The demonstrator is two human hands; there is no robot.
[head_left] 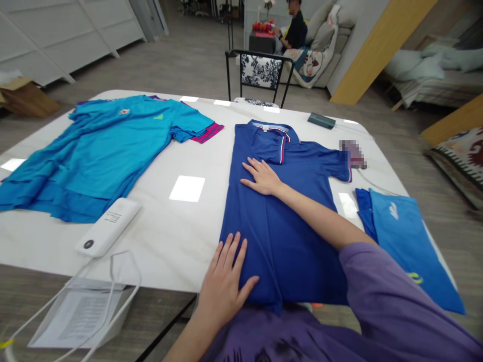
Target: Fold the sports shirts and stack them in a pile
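A dark blue polo shirt (302, 241) lies in front of me, its left side folded inward so one sleeve rests across the chest below the collar. My left hand (225, 276) presses flat on the lower left part of the shirt, fingers stretched out. Farther up, my right hand (262, 176) lies flat just below the folded sleeve, fingers spread. Neither hand grips the cloth. The other sleeve (337, 163) reaches out to the right.
Several turquoise shirts (124, 136) lie spread on the white table (188, 226) at left, beside a white device (109, 226). Folded blue garments (403, 221) lie at right, a dark case (321, 120) behind. A chair (260, 70) stands across; a person (296, 27) sits beyond.
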